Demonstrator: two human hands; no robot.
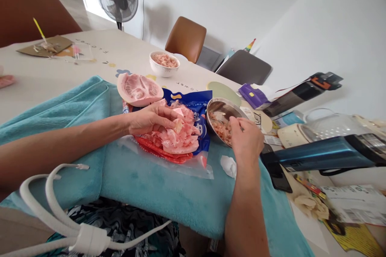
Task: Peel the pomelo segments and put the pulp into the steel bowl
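Observation:
My left hand [155, 118] is over a heap of torn pink pomelo peel and membrane [183, 140]. Its thumb and fingers close on a pale piece of pomelo [178, 125]. The heap lies on a blue and red plastic bag [205, 122]. To the right, my right hand [245, 134] is closed at the near rim of a tilted metal bowl [229, 108] with pink pomelo pulp [221, 128] inside. What those fingertips pinch is hidden. A hollowed pomelo rind half [140, 88] rests behind the left hand.
A teal towel [169, 192] covers the table's front. Farther back stands a white bowl [163, 70] of pulp. A crumpled tissue [228, 166] lies near my right wrist. On the right are a phone [277, 172], a blue bottle [319, 152] and a dark bottle [295, 96].

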